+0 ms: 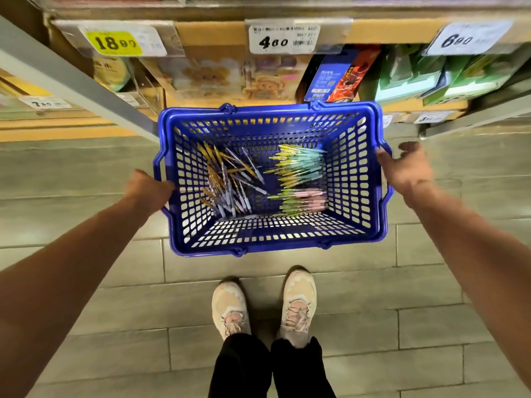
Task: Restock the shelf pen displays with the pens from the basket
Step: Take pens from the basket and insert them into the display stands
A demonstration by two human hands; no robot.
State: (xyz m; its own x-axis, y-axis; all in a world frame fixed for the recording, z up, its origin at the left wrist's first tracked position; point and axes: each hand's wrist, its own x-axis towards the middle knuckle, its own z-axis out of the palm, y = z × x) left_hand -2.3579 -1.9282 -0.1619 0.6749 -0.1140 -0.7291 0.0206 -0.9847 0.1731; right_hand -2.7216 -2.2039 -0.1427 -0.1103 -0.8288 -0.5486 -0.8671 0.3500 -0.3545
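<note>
A blue plastic basket (353,179) sits low in front of the shelves, between my two hands. Inside it, a loose heap of purple and gold pens (230,185) lies on the left, and rows of yellow, teal and pink pens (301,179) lie on the right. My left hand (149,191) grips the basket's left rim, thumb over the edge. My right hand (405,170) is at the right rim; its thumb touches the side handle and its fingers are loosely spread, clear of the basket. Whether the basket rests on the floor or hangs above it is unclear.
Shelves run across the top with price tags marked 18.90 (115,43), 4.60 (283,38) and 6.80 (468,38). Below them stand bear-print boxes (230,79), a blue and red box (336,76) and green packs (425,76). A grey upright (71,81) slants at left. My shoes (264,308) stand on grey tiles.
</note>
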